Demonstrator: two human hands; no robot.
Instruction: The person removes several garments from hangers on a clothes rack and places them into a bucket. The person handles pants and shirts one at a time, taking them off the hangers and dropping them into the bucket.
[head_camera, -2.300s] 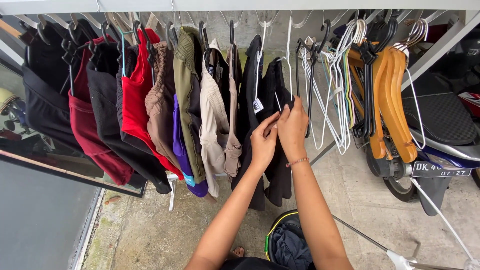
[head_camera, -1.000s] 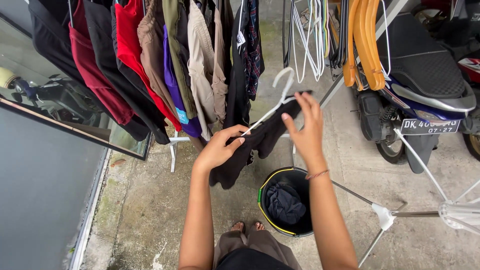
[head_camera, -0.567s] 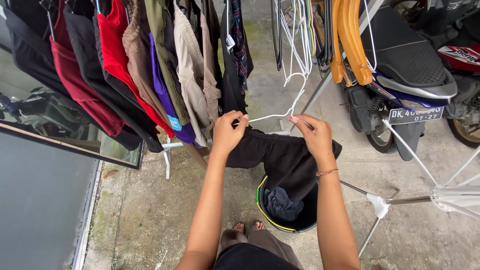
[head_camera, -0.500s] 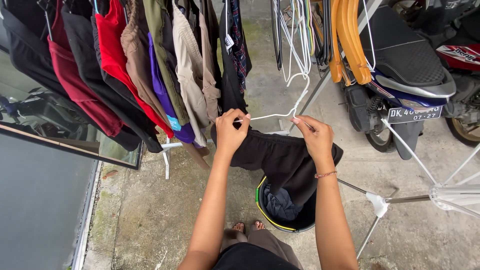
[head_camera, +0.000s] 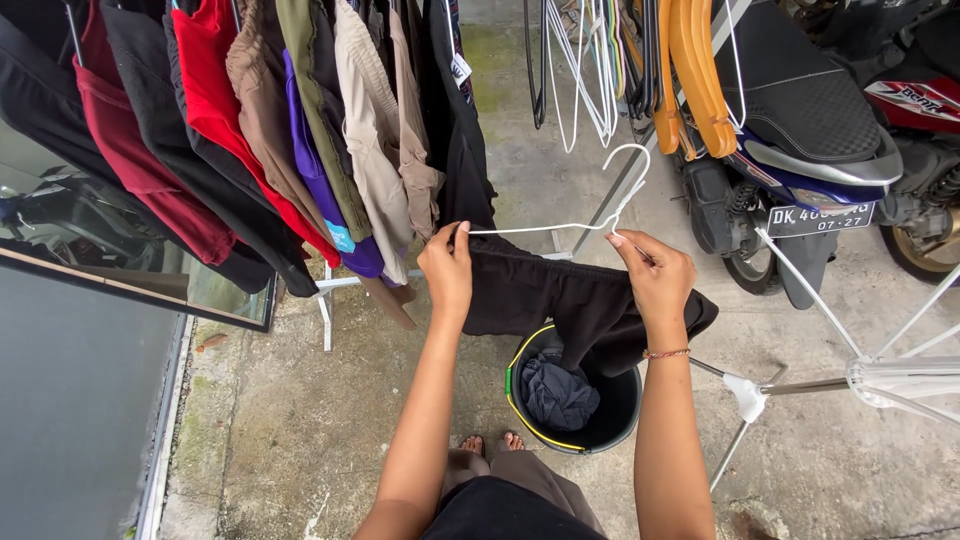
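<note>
**Now: black garment on white hanger, both hands on it**

Both hands up front, over the bucket (head_camera: 620, 420). White wire hanger (head_camera: 560, 226) held level, long axis running left-right betw. the hands, hook (head_camera: 632, 165) up at the right end. Left hand (head_camera: 447, 268) pinches the hanger's left tip, fingers pressed together w/ cloth under them. Right hand (head_camera: 655, 275) pinches the right shoulder nr the hook, fingers closed on wire. Black garment (head_camera: 575, 300) drapes below the bar, hanging twd the bucket, which already holds dark cloth (head_camera: 558, 392). Right hand nearer the hook. Clothes rail w/ hung garments (head_camera: 300, 150) just beyond, upper left; scooter (head_camera: 800, 140) to the right.
</note>
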